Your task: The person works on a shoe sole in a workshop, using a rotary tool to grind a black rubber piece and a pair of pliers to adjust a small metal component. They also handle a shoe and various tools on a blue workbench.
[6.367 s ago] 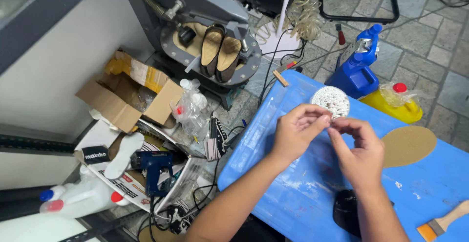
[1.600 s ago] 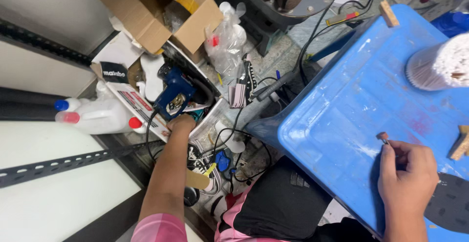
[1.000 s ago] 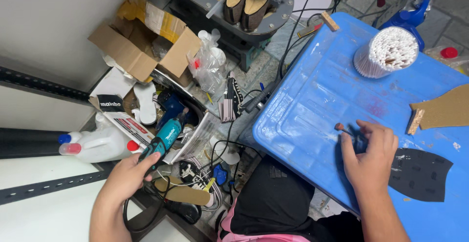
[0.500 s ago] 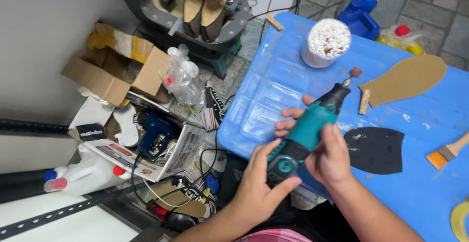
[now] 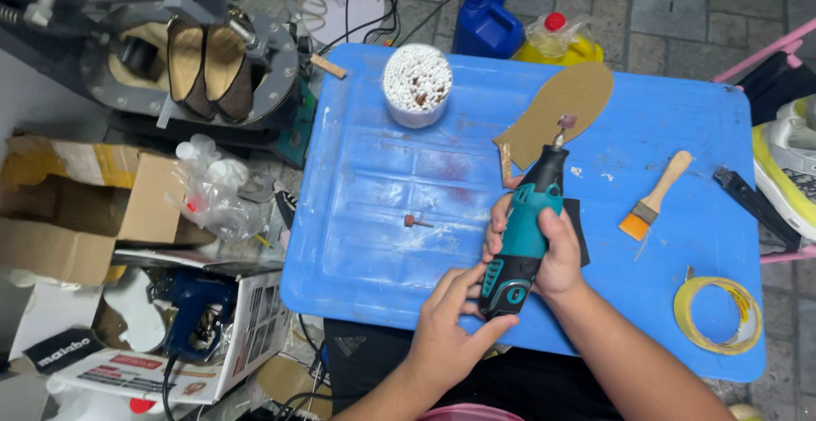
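We grip rotary tool [image 5: 524,232]: right hand [image 5: 557,255] wrapped mid-body, left hand [image 5: 449,329] pinching base at 6 o'clock | rigid, rubbery grip, light | bit toward insole [image 5: 557,111] at 12.

A rotary tool [image 5: 525,230] lies across the table's [image 5: 365,242] middle, a cup [image 5: 416,85] behind it. A brush [image 5: 653,197] lies right, a tape roll [image 5: 716,315] nearer.

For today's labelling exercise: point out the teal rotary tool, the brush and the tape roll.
teal rotary tool [image 5: 529,217], head view, middle of its body.
brush [image 5: 653,198], head view, wooden handle.
tape roll [image 5: 690,309], head view, left rim.
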